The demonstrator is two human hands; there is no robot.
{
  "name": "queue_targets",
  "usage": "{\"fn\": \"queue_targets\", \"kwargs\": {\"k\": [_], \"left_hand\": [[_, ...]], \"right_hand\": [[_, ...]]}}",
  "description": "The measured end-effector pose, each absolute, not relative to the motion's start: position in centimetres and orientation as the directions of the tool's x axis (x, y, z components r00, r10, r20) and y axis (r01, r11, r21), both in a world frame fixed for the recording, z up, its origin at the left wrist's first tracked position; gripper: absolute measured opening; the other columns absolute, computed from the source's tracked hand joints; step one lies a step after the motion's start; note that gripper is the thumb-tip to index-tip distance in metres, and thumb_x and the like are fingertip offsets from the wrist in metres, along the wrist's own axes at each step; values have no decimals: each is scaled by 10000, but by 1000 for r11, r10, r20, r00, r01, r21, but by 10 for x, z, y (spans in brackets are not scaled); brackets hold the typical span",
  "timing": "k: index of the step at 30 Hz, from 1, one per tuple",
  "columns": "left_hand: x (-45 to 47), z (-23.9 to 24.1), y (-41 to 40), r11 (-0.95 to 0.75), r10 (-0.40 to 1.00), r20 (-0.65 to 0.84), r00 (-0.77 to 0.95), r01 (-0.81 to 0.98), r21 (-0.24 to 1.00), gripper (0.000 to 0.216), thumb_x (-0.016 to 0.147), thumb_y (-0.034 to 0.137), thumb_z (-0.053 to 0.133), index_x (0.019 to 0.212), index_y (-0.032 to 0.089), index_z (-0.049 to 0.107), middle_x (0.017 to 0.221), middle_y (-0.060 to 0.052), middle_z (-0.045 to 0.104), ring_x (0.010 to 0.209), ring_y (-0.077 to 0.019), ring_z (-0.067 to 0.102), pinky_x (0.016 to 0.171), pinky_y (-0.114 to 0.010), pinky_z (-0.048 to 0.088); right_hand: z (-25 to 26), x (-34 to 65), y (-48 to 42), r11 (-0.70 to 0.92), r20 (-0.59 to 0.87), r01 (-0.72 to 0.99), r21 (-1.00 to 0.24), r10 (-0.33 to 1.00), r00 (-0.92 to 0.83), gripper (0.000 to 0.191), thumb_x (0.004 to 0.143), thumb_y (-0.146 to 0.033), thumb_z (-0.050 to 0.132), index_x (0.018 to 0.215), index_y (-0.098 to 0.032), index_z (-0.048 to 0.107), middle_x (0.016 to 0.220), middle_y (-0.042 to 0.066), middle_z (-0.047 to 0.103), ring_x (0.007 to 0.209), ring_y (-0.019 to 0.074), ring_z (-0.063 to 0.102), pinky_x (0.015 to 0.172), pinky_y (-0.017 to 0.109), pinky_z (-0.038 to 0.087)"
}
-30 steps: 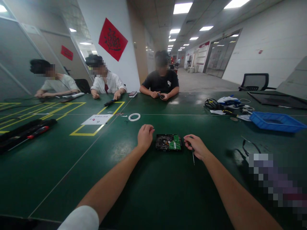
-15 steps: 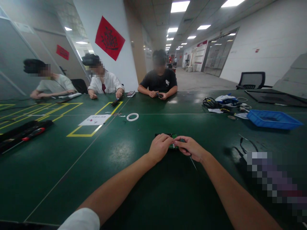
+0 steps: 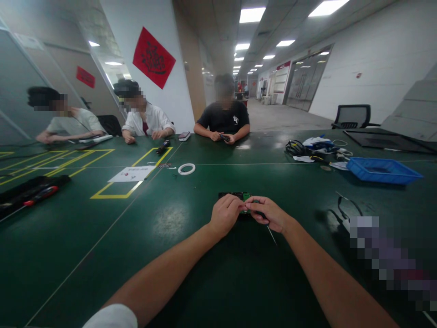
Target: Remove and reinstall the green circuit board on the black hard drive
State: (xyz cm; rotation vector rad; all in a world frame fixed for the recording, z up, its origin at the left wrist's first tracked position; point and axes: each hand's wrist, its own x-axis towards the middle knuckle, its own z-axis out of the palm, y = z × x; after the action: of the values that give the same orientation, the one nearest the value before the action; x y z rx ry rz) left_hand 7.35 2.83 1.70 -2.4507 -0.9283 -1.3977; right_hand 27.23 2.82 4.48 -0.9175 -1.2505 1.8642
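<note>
A small black device with a green circuit board (image 3: 246, 196) lies on the dark green table, partly covered by both hands. My left hand (image 3: 226, 213) rests over its left part, fingertips pinched together at the board; whatever they pinch is too small to make out. From the other side my right hand (image 3: 269, 213) meets it, thumb and index finger nearly touching the left fingertips. Tucked in the right palm is a screwdriver (image 3: 271, 234), its thin metal shaft pointing down toward me and its dark handle mostly hidden by the fingers.
A white ring (image 3: 186, 169) and a paper sheet (image 3: 131, 174) lie to the left, beyond a red-handled screwdriver (image 3: 41, 196). At right are a blue tray (image 3: 382, 171), a cable pile (image 3: 297, 148) and a blurred-out long item (image 3: 392, 255). Three people sit across the table.
Both hands stay at the board with only small finger shifts. The view has turned slightly. Across the table, a white-sleeved person's hand has drawn back from a dark object.
</note>
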Motion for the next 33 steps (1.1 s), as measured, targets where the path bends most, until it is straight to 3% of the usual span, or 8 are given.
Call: {"fn": "queue_targets", "kwargs": {"k": [12,22,26,33], "left_hand": [[73,15,23,-879,371,854,365,434,197,58,932,236,670,904,191,649,855,-40,705,800,-157,651,734,-305,544],[75,12,23,-889,360,842,401,420,180,97,928,276,681,889,193,653,825,-38,705,770,-151,661,715,-296,555],[74,15,23,-906,328,846,420,393,156,43,931,229,671,945,188,670,869,-47,718,804,-162,667,745,-309,567],[72,19,22,-900,341,838,425,405,162,138,951,172,623,1072,198,683,957,-55,733,872,-165,674,788,-315,579]], "right_hand": [[43,285,31,-275,-158,-104,-956,778,-608,267,770,-334,820,847,-167,627,557,-76,494,415,24,316,346,154,137],[39,291,33,-300,-187,-75,-951,752,-632,346,714,-341,872,863,-165,614,572,-77,515,404,14,320,352,141,162],[38,289,32,-296,-178,-89,-951,760,-625,358,705,-354,877,856,-163,615,583,-72,517,410,14,322,353,143,159],[38,287,32,-287,-155,-119,-951,771,-618,322,752,-360,840,891,-167,623,533,-103,427,418,21,297,367,147,155]]}}
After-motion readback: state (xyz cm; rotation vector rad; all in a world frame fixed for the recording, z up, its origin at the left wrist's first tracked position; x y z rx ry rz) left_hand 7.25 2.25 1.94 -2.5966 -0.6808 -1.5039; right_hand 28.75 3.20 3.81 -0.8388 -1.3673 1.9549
